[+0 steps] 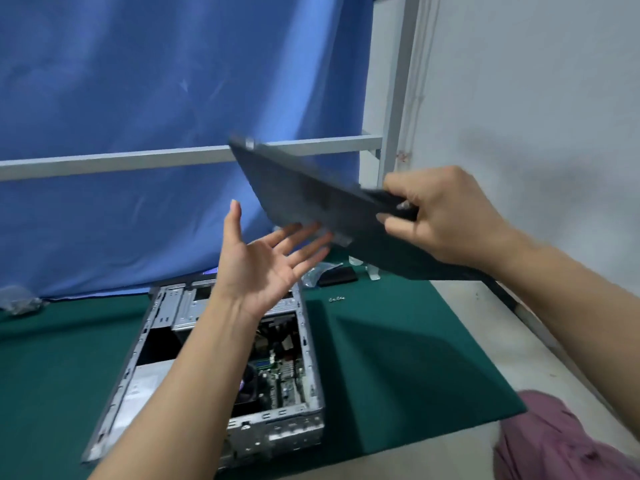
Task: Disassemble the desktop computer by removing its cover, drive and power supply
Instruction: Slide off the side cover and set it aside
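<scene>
Head view shows one open computer case (221,358) on the green mat (398,358), below both hands. One left hand (266,268) is spread wide, palm up, fingertips just under the one dark cover (311,199). One right hand (440,216) grips that tilted cover's edge, aloft above the case.

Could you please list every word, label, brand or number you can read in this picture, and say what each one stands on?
No text can be read anywhere in this view.
White label on the part inside the open computer case: there is print, but it is too small and blurred to read.
Motherboard: any markings are too small to read.
Dark cover panel, gripped by the right hand: motion-blurred, no lettering visible.
</scene>
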Available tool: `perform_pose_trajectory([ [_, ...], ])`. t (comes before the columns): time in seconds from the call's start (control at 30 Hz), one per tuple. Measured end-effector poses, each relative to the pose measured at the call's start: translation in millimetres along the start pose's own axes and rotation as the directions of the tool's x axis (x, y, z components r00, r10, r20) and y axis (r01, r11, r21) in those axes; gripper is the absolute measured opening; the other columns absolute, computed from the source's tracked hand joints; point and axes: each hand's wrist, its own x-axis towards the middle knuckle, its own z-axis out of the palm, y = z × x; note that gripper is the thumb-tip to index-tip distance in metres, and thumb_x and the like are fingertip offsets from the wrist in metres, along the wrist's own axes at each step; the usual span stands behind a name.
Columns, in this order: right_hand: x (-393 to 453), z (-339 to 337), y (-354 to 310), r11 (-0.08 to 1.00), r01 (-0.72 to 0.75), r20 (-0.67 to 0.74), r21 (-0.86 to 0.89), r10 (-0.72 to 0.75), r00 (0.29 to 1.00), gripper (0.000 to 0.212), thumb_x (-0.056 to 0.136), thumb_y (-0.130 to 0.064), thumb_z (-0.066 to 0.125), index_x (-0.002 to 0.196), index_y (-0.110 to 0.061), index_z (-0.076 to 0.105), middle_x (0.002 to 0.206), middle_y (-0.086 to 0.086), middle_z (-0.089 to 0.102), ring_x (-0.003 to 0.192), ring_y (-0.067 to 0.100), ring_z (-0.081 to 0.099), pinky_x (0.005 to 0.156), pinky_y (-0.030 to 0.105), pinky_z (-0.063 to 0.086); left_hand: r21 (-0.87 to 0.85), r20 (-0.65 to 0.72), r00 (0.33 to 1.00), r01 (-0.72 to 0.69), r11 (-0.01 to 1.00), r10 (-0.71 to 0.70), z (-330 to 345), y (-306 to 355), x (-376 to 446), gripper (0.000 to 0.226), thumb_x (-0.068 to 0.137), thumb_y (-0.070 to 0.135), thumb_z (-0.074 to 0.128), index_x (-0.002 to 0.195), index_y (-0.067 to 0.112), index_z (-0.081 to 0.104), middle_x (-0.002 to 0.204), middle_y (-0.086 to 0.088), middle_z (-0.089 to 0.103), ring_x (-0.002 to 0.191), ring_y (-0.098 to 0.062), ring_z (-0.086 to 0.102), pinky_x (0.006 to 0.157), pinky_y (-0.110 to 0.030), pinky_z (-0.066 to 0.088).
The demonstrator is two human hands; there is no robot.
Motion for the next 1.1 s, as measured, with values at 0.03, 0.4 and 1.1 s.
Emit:
perform_pose_trajectory([
  [0.03, -9.8, 1.6, 16.9, 0.998, 0.046, 0.058, -0.033, -0.044, 0.997, 0.017, 0.078, -0.016, 0.068, 0.073, -0.009, 0.054, 0.064, 0.011, 0.057, 0.06, 0.032, 0.053, 0.054, 0.036, 0.044, 0.0, -0.04, 0.999, 0.009, 1.0, -0.009, 3.0, -9.8, 7.5, 0.097, 0.08, 0.073, 0.043, 0.129, -0.01, 0.043, 0.124, -0.027, 0.059, 0.111, -0.044, 0.06, 0.086, -0.05, 0.054],
  [0.4, -126.7, 66.0, 144.1, 0.919, 0.384, 0.302, -0.091, -0.342, 0.89, 0.032, 0.048, -0.008, 0.085, 0.058, -0.012, 0.055, 0.052, 0.001, 0.051, 0.046, 0.021, 0.051, 0.03, 0.022, 0.03, -0.051, -0.528, 0.83, 0.178, 0.983, -0.178, -20.4, -138.8, 69.1, 0.011, 0.091, 0.0, 0.044, 0.089, -0.008, 0.053, 0.075, -0.025, 0.068, 0.06, -0.034, 0.069, 0.049, -0.041, 0.058],
  [1.1, -286.0, 196.5, 151.5, 0.966, 0.257, 0.695, 0.039, -0.211, 0.687, 0.03, 0.044, -0.024, 0.083, 0.06, -0.023, 0.058, 0.063, -0.007, 0.054, 0.056, 0.01, 0.053, 0.037, 0.023, 0.041, 0.503, -0.814, 0.579, 0.739, 0.448, -0.04, -148.4, -263.8, 56.1, 0.031, 0.088, 0.006, 0.064, 0.114, 0.009, 0.048, 0.111, -0.015, 0.056, 0.096, -0.029, 0.06, 0.064, -0.036, 0.057],
])
